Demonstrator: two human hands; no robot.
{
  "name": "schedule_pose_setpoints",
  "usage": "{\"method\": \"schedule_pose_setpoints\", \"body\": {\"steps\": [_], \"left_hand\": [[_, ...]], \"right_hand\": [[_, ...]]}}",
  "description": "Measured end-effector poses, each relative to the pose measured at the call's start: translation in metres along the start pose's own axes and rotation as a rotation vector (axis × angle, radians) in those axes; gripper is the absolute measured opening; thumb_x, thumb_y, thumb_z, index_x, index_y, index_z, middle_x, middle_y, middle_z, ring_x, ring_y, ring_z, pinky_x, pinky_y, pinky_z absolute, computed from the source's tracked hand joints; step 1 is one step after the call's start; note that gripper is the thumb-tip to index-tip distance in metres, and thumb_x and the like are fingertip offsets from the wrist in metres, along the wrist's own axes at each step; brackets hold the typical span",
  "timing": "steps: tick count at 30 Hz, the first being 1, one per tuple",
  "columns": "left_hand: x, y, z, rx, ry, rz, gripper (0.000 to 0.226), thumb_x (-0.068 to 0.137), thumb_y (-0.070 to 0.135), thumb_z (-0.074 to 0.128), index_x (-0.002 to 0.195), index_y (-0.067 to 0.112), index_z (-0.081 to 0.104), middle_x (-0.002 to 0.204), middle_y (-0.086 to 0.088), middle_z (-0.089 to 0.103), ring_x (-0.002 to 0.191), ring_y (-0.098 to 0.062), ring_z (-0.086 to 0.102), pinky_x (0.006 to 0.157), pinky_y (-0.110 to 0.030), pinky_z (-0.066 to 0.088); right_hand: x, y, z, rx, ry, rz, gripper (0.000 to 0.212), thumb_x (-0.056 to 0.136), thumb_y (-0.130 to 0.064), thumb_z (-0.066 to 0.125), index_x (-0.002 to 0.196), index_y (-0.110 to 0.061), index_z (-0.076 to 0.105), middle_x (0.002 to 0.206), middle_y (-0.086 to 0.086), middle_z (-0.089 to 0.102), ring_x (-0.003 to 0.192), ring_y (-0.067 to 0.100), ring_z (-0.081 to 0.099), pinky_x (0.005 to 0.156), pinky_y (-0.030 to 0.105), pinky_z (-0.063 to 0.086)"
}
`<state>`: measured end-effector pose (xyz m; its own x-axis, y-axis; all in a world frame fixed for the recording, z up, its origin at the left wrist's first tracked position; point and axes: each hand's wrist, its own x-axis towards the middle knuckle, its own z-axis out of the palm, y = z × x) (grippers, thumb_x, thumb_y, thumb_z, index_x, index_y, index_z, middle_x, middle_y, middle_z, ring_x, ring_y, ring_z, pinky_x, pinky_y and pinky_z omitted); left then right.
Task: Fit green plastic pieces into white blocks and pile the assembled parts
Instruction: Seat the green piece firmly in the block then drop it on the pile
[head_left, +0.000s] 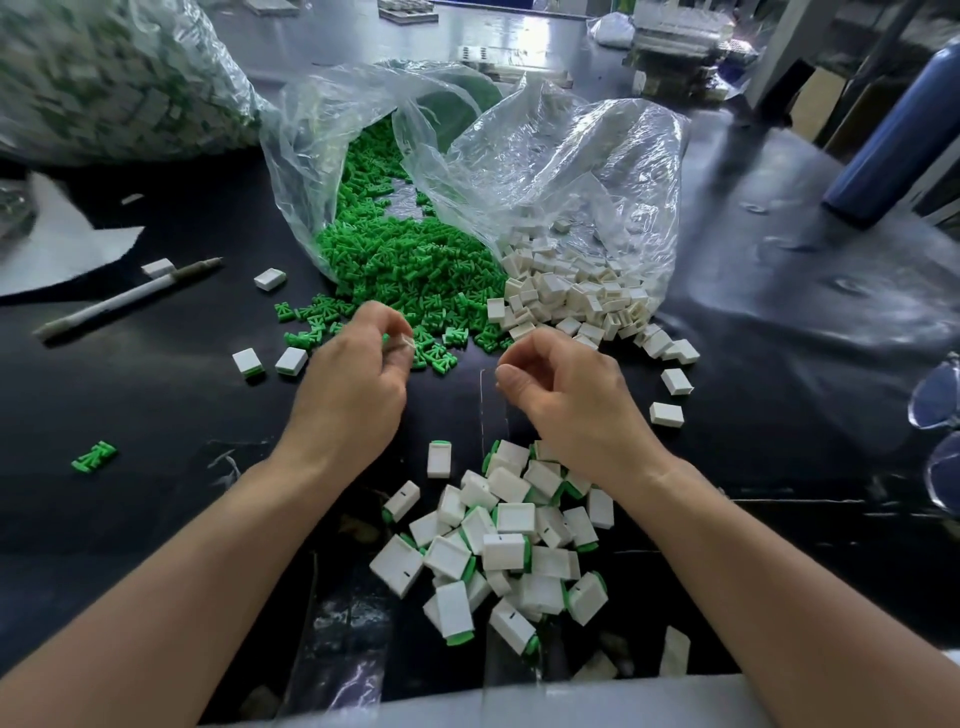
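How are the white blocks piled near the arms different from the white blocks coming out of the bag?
In the near pile, many blocks show a green end; the bag blocks are plain white. The near pile lies straight on the dark table, while the bag blocks spill from a clear plastic bag farther away, beside the green pieces. Both are small white boxy blocks, heaped loosely.

Plastic pieces (405, 260): bright green. Blocks (571, 296): plain white. Assembled parts (509, 540): white, edged green at one end; short black dash seen on some faces. Worktop (156, 405): glossy black. Pen (130, 299): white barrel, grey cap. Bottle (893, 135): dark blue.
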<state>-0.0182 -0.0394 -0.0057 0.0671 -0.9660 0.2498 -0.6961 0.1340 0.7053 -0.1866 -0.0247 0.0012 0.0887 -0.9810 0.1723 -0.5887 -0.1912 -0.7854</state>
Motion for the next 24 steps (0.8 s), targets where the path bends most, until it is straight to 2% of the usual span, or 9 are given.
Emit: {"method": "schedule_pose_setpoints", "body": {"steps": [3,5,9,12,14,16,19,22,24], "left_hand": [[0.001,-0.001,0.004,0.124,-0.164,-0.021,0.008,0.095,0.016,0.046,0.101,0.016,0.051,0.118,-0.009,0.061,0.1,-0.028,0.054,0.08,-0.033,0.04],[-0.001,0.002,0.004,0.123,-0.263,0.027,0.008,0.095,0.016,0.045,0.101,0.014,0.051,0.121,-0.011,0.061,0.108,-0.029,0.054,0.088,-0.041,0.043],[-0.007,0.009,0.005,0.027,-0.393,0.145,0.003,0.094,0.012,0.048,0.096,0.013,0.051,0.117,-0.012,0.063,0.11,-0.028,0.055,0.087,-0.044,0.044],[-0.009,0.009,0.006,-0.048,-0.356,0.162,0.004,0.092,0.011,0.053,0.094,0.013,0.055,0.111,-0.009,0.066,0.103,-0.026,0.059,0.085,-0.037,0.044],[-0.008,0.01,0.004,-0.131,-0.266,0.131,0.006,0.09,0.011,0.057,0.09,0.017,0.059,0.111,0.003,0.066,0.096,-0.024,0.061,0.084,-0.031,0.045],[-0.006,0.011,0.001,-0.213,-0.2,0.086,0.013,0.088,0.013,0.06,0.085,0.025,0.06,0.106,0.01,0.065,0.094,-0.026,0.063,0.087,-0.036,0.048],[-0.005,0.012,-0.001,-0.3,-0.13,0.029,0.016,0.087,0.012,0.062,0.082,0.027,0.062,0.091,-0.001,0.07,0.086,-0.021,0.064,0.083,-0.04,0.052],[-0.007,0.015,-0.003,-0.459,-0.146,-0.04,0.016,0.085,0.006,0.064,0.081,0.022,0.065,0.08,-0.008,0.07,0.072,-0.017,0.066,0.069,-0.028,0.054],[-0.011,0.02,-0.004,-0.571,-0.201,-0.093,0.018,0.082,0.002,0.064,0.081,0.02,0.065,0.077,-0.006,0.07,0.067,-0.01,0.066,0.061,-0.019,0.054]], "right_hand": [[0.001,0.0,-0.001,-0.051,0.005,0.003,0.009,0.087,-0.021,0.06,0.079,-0.024,0.056,0.068,-0.012,0.056,0.065,0.002,0.05,0.064,0.018,0.04],[0.002,0.001,-0.002,-0.077,0.008,0.001,0.009,0.087,-0.022,0.06,0.08,-0.024,0.056,0.068,-0.012,0.056,0.064,0.002,0.05,0.065,0.02,0.04],[0.003,0.002,-0.004,-0.135,0.019,-0.007,0.005,0.087,-0.021,0.06,0.082,-0.021,0.059,0.066,-0.014,0.053,0.064,0.005,0.048,0.066,0.023,0.04],[0.004,0.004,-0.005,-0.198,0.03,-0.008,0.007,0.087,-0.018,0.059,0.089,-0.017,0.066,0.074,-0.01,0.056,0.076,0.013,0.054,0.074,0.027,0.044],[0.005,0.006,-0.005,-0.225,0.04,-0.013,0.011,0.087,-0.017,0.059,0.094,-0.017,0.068,0.083,-0.007,0.058,0.084,0.015,0.056,0.078,0.026,0.044],[0.006,0.008,-0.004,-0.246,0.032,-0.031,0.018,0.088,-0.016,0.058,0.104,-0.015,0.067,0.094,-0.005,0.058,0.094,0.016,0.055,0.085,0.026,0.042],[0.008,0.009,0.0,-0.32,-0.039,-0.081,0.031,0.092,-0.017,0.052,0.123,-0.017,0.058,0.115,0.0,0.054,0.112,0.017,0.045,0.092,0.024,0.033],[0.01,0.011,0.005,-0.499,-0.168,-0.162,0.038,0.095,-0.016,0.046,0.132,-0.02,0.049,0.125,0.002,0.048,0.117,0.02,0.037,0.096,0.027,0.027],[0.01,0.012,0.005,-0.547,-0.189,-0.158,0.033,0.093,-0.018,0.049,0.126,-0.019,0.055,0.122,0.001,0.049,0.115,0.021,0.038,0.094,0.027,0.027]]}}
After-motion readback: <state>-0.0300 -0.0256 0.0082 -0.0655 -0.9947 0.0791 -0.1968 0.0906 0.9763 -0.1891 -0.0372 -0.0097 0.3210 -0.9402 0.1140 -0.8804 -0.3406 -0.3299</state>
